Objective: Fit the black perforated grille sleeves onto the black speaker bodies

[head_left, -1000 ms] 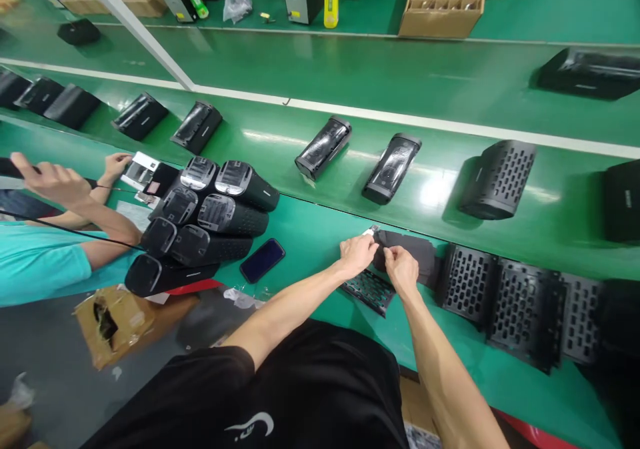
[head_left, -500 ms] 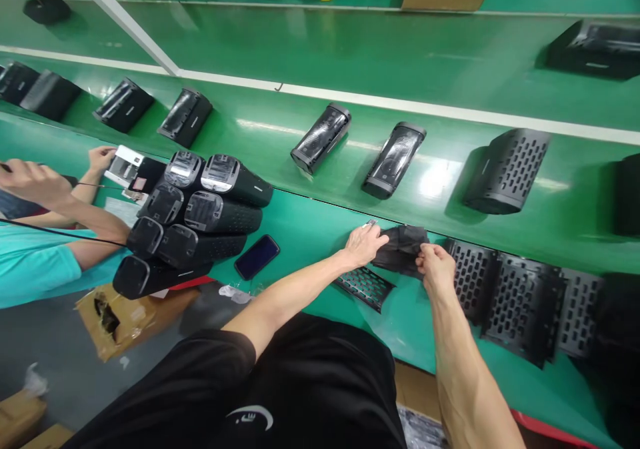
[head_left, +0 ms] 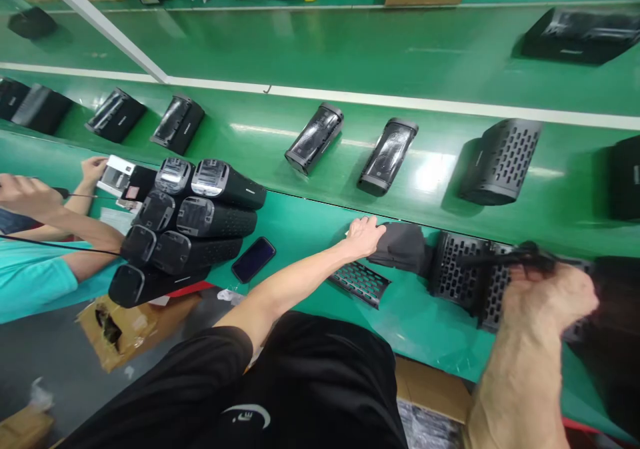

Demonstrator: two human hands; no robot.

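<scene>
My left hand (head_left: pixel 366 235) rests at the left edge of a black fabric stack (head_left: pixel 400 247), fingers curled together; what they hold, if anything, is hidden. Below that hand lies a black slotted grille panel (head_left: pixel 361 283), curved, flat on the green bench. Farther right, my right hand (head_left: pixel 547 299) is closed around a thin black piece (head_left: pixel 493 260), smeared by motion, its kind unclear. It hovers over a row of black slotted grille panels (head_left: pixel 457 272), partly covering them.
Black speakers (head_left: pixel 314 139) stand spaced along the green belt (head_left: pixel 240 162). Left of me are a phone (head_left: pixel 254 259), piled speakers (head_left: pixel 217 219) and a co-worker's hands (head_left: pixel 30 199). Cardboard boxes (head_left: pixel 145 325) sit on the floor. A dark heap (head_left: pixel 620 329) is at far right.
My right hand has left the fabric stack's right edge and swung right over the grille panels, with a thin black piece in it. My left hand has stayed near the stack's left edge.
</scene>
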